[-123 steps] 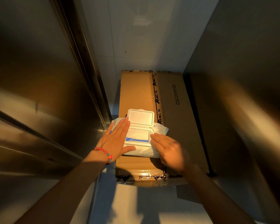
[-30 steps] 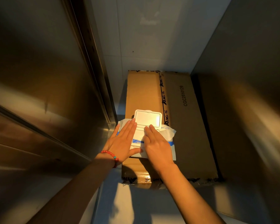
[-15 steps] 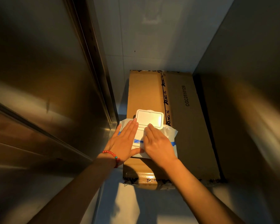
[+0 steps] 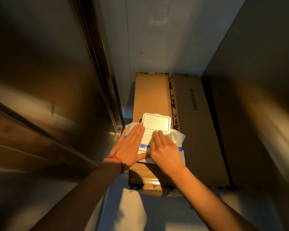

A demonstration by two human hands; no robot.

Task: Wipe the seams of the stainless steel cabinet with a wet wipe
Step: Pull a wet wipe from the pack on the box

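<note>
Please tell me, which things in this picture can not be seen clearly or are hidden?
- Head view: the wipe pack opening lies under the right hand fingers; whether a wipe is pinched cannot be told.
- Pack print: covered by the left hand and too small.
- Cardboard box near end: hidden by forearms, in shadow.
- Steel cabinet seams: blurred, dim.

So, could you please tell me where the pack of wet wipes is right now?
In the head view the wet wipe pack lies at centre frame on the near end of the cardboard box, lid open, with the left hand and right hand resting on it.
</note>
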